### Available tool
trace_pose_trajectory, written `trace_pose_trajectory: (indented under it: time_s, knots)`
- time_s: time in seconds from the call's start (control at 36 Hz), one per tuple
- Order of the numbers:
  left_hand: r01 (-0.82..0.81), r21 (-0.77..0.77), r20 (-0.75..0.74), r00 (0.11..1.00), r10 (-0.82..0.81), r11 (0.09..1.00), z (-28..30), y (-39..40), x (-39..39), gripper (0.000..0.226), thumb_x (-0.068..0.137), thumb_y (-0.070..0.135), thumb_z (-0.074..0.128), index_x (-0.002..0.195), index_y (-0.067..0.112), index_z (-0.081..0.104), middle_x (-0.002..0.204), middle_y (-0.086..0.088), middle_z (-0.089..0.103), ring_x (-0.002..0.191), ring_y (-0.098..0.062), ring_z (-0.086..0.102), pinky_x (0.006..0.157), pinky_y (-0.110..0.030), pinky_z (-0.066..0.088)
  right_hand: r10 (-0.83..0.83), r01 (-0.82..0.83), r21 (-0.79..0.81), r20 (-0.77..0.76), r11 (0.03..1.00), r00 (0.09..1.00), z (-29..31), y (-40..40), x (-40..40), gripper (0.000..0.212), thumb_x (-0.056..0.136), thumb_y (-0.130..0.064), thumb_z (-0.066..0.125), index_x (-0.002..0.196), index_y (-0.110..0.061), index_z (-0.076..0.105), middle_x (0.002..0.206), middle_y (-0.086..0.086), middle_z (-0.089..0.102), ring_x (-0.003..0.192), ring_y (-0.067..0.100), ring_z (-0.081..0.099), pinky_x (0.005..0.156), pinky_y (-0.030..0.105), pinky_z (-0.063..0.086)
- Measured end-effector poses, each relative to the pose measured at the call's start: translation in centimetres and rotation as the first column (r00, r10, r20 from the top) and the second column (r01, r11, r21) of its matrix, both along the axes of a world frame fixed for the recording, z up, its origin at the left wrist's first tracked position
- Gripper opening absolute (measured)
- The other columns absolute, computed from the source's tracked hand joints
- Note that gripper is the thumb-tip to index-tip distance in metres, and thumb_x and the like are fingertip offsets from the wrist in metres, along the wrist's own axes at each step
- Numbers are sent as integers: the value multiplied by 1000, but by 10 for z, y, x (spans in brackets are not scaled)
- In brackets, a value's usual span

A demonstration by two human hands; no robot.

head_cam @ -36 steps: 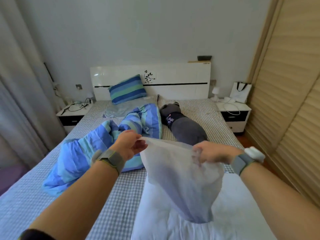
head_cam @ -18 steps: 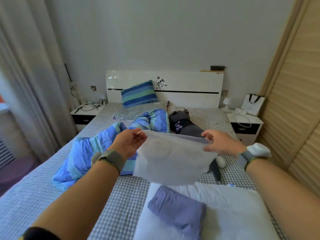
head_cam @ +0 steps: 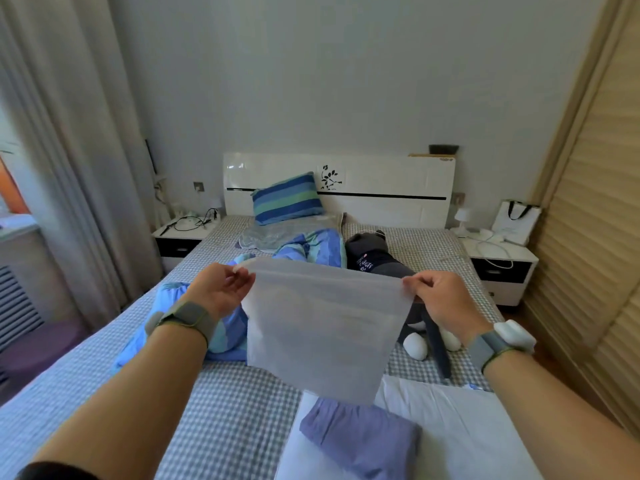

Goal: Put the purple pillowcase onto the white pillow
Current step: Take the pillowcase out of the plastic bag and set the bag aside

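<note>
hands hold up a thin translucent white bag (head_cam: 323,327) over the bed (head_cam: 221,403), stretched flat between them. left hand (head_cam: 217,291) pinches the bag's upper left corner between thumb and fingertips, and right hand (head_cam: 441,299) pinches the upper right corner with fingers curled round the edge. both wrists wear grey-green straps, and the right one carries a white device (head_cam: 514,336).

below the bag's lower edge, the purple pillowcase (head_cam: 360,438) lies folded on the white pillow (head_cam: 450,424), toward the pillow's left half. the pillow rests flat on the bed's checked sheet at the near end, right of the bed's middle.

behind the bag, a blue and green striped duvet (head_cam: 225,327) lies bunched on the bed, reaching toward the headboard (head_cam: 381,181). a striped blue pillow (head_cam: 287,198) leans against the headboard's left part. a dark grey plush toy (head_cam: 377,254) with white paws lies on the bed just right of the duvet, partly hidden by the bag.

white nightstands stand either side of the bed: the left one (head_cam: 180,237) carries cables, the right one (head_cam: 498,254) a small lamp, a cable and a white paper bag (head_cam: 516,221). grey curtains (head_cam: 69,168) hang left of the bed, and a slatted wooden wardrobe (head_cam: 595,237) stands to its right.
</note>
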State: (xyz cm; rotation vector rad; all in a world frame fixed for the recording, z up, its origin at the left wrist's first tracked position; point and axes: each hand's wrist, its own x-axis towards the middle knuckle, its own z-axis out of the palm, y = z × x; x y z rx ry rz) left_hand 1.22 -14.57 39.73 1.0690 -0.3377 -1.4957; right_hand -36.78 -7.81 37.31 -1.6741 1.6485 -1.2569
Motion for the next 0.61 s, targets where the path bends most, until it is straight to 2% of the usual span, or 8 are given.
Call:
trace_pose_trajectory:
  time_s: [0.17,0.25,0.31,0.36,0.39,0.44,0.53,0.61]
  knots:
    - [-6,121,389,920,-42,993,-18,3,15,20,94,4,43,79,14,52,68,-7,53,56,-17,41,58,-31,46,22,17,-380,96,925,995,35,5,25,19,98,-21,59,83,-19,69,75,-2,66,70,6,58,67,21,46]
    - [-68,-109,804,581,128,992,-13,1,1,16,85,23,52,71,17,52,75,-6,52,67,-25,47,64,-36,43,69,-107,-279,-142,954,987,39,-2,33,21,99,-20,55,79,-17,61,71,-3,60,65,2,52,65,23,41]
    - [181,-310,876,435,207,933,0,13,-33,17,87,33,65,96,19,67,88,-1,62,83,-22,57,74,-35,46,184,-234,-172,-265,957,946,39,-5,39,22,99,-22,56,79,-14,63,71,-2,63,65,5,56,66,27,44]
    - [572,-281,943,314,110,771,18,31,-78,51,86,36,75,131,21,58,117,5,61,104,-11,59,87,-25,43,311,-347,-78,-294,935,904,48,-2,49,26,99,-23,57,78,-10,63,70,1,66,64,6,59,65,24,46]
    - [707,-203,976,199,85,677,22,37,-95,59,84,38,77,137,24,54,122,7,60,108,-9,59,91,-23,42,362,-392,-38,-310,919,879,55,-1,55,26,99,-23,57,77,-10,64,71,2,68,64,5,60,64,22,47]
    - [834,-88,991,17,134,545,26,42,-121,42,84,41,76,122,27,63,107,10,67,92,-1,62,84,-22,45,388,-423,-30,-342,906,856,64,0,64,23,98,-22,59,79,-13,67,73,4,69,65,4,58,65,24,47]
    - [843,-96,994,51,99,529,30,39,-136,18,93,34,67,88,18,73,72,12,70,59,3,56,63,-16,41,358,-384,-72,-235,921,904,71,-3,59,9,94,-23,64,89,-17,70,80,3,73,71,4,62,69,24,48]
    - [793,-199,980,160,118,576,29,32,-129,22,93,26,67,76,13,72,60,16,67,57,5,54,61,-12,38,508,-498,214,11,840,861,68,2,25,37,87,-31,74,120,-25,60,100,5,75,90,15,72,74,27,56]
